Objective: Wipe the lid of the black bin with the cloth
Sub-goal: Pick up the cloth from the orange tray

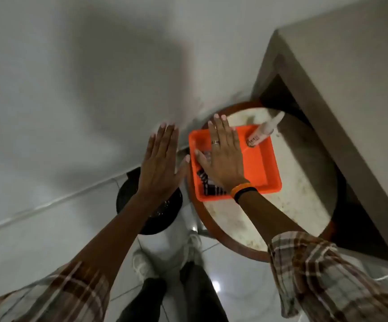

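**Both hands flat and empty above the bin and tray: the cloth comes first**

The person holds both hands out, palms down, fingers straight and spread. The left hand (159,162) is open and holds nothing; it hangs above the black bin (148,205), which stands on the floor just beside the round tabletop (304,182), at about 9 o'clock from it. Only part of the bin's dark lid (128,196) shows past the wrist, and whether its surface is dusty cannot be told. The right hand (223,159), also open and empty, with a ring and two wristbands, hovers over the orange tray (260,168) on the tabletop.

In the tray, at about 7 o'clock from the right hand, lies a dark, striped thing (208,184), mostly hidden by the palm. It may be the folded cloth, but the view does not settle it. A white tube (266,131) leans on the tray's rim at 1 o'clock.

The step in hand looks like fetching the cloth. To do it well, the right hand should drop to the striped thing, pinch it by a free edge and lift it clear without nudging the tube or sliding the tray. The left hand could then steady the bin's rim so that the light lid does not tip or swing under pressure. Wiping is best done with the cloth bunched flat under the palm, in overlapping strokes from the far edge inward.
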